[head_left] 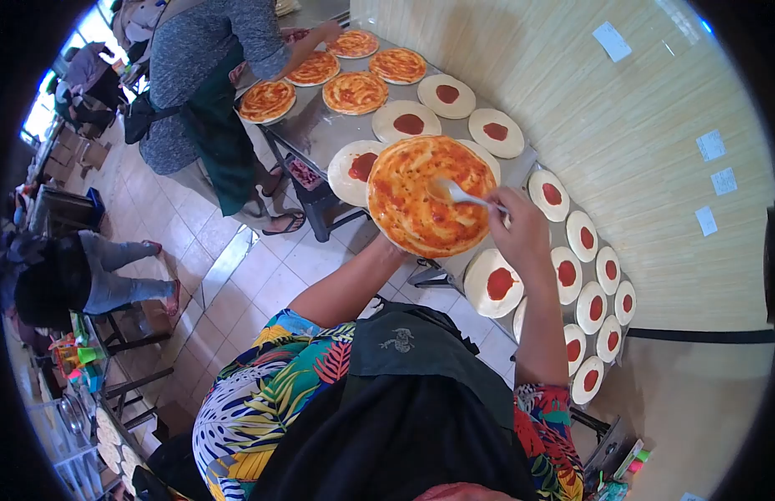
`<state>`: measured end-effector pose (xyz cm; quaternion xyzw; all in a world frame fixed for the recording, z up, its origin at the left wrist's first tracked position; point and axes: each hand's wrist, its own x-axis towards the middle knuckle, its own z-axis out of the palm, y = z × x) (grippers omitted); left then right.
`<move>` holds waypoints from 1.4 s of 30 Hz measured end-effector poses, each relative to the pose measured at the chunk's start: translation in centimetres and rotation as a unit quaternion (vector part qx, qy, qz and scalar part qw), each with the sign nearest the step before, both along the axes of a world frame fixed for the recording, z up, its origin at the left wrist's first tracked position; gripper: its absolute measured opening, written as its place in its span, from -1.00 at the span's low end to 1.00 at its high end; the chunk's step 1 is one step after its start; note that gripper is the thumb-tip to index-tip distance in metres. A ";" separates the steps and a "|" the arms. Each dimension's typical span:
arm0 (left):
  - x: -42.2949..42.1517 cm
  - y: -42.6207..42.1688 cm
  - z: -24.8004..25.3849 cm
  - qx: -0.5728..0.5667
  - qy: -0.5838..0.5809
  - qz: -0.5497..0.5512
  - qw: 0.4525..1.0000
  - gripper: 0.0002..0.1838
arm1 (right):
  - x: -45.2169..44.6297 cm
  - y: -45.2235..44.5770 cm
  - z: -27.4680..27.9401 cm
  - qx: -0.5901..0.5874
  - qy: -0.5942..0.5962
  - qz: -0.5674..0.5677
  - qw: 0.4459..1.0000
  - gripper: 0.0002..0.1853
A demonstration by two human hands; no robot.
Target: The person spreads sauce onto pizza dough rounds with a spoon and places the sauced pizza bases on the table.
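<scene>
My left hand (pixel 391 248) holds up a pizza base (pixel 416 213) from below; its fingers are mostly hidden under the dough. Orange-red sauce with swirls covers nearly all of the base's top. In my right hand (pixel 518 227) is a spoon (pixel 467 196), gripped by its handle, with its bowl touching the sauce near the middle of the base. Partly behind the raised base lies a dough round (pixel 344 179) with a blob of red sauce. Closer to me on the right rests another sauced dough round (pixel 479 292).
Several dough rounds with red blobs, such as one dough round (pixel 508 144), line the metal table (pixel 308 138). Spread bases, including one pizza base (pixel 354 103), lie at its far end beside a co-worker (pixel 195 83). A wall (pixel 571 92) borders the table's right side.
</scene>
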<state>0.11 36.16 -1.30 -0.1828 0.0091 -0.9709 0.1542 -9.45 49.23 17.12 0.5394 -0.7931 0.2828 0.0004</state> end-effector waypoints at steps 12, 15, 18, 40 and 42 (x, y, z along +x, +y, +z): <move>0.3 0.9 1.3 0.027 0.031 -0.032 0.999 -0.27 | 0.0 -0.5 -0.4 0.037 -0.058 -0.019 0.997 -0.89; 0.6 0.8 0.8 0.053 0.006 -0.070 0.996 -0.27 | 1.1 -2.0 -1.5 0.000 -0.044 0.040 0.998 -0.88; -0.1 0.8 0.2 0.063 -0.002 -0.061 0.996 -0.29 | -0.2 -3.6 -3.2 -0.050 -0.004 -0.015 0.999 -0.90; 7.2 -28.4 -8.3 -0.007 -0.310 -0.117 0.943 -0.36 | -1.2 -10.1 -12.1 -0.133 -0.145 -0.175 0.965 -0.82; 7.3 -29.6 -8.1 -0.020 -0.354 -0.005 0.935 -0.36 | -1.6 -10.9 -12.8 -0.136 -0.172 -0.188 0.957 -0.82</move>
